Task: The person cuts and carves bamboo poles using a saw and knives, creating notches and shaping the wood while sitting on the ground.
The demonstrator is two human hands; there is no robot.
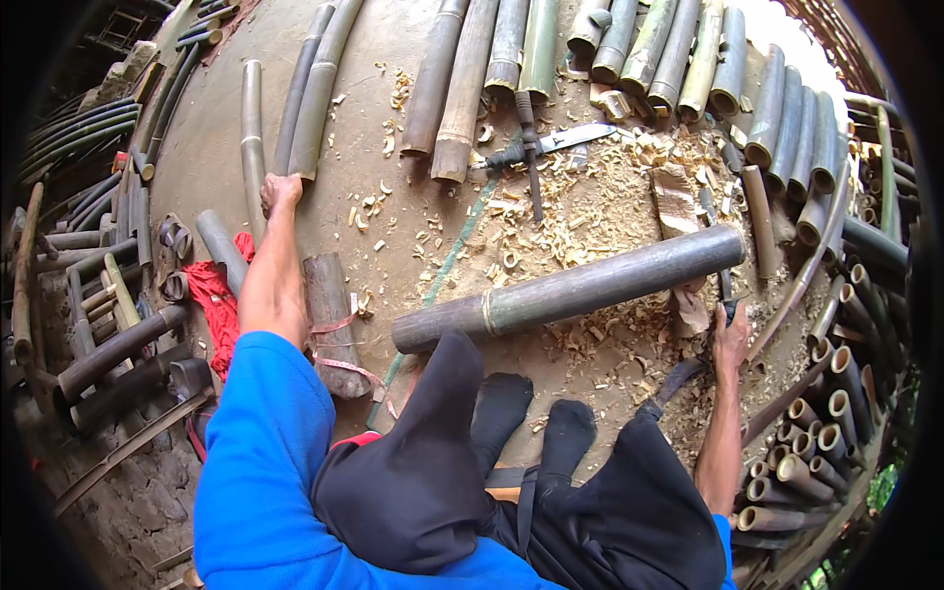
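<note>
My left hand (282,192) reaches far forward and is closed at the near end of a dark bamboo pole (303,88). Beside it lies a thicker greenish pole (329,84). Low at the right, my right hand (731,339) is closed around the black handle of a slim, dark tool (724,265) whose exact kind I cannot make out. A thick dark bamboo section (570,288) lies slantwise between my arms, its left end by my knee and its right end next to that tool. A curved dark object (678,379) rests near my right wrist.
Pale shavings (610,206) cover the ground ahead. A knife (575,138) with a wrapped handle lies there under a dark rod (529,157). Bamboo lengths (678,59) line the far side; cut tubes (806,462) pile at right. A pink measuring tape (334,324) crosses a short log (329,285).
</note>
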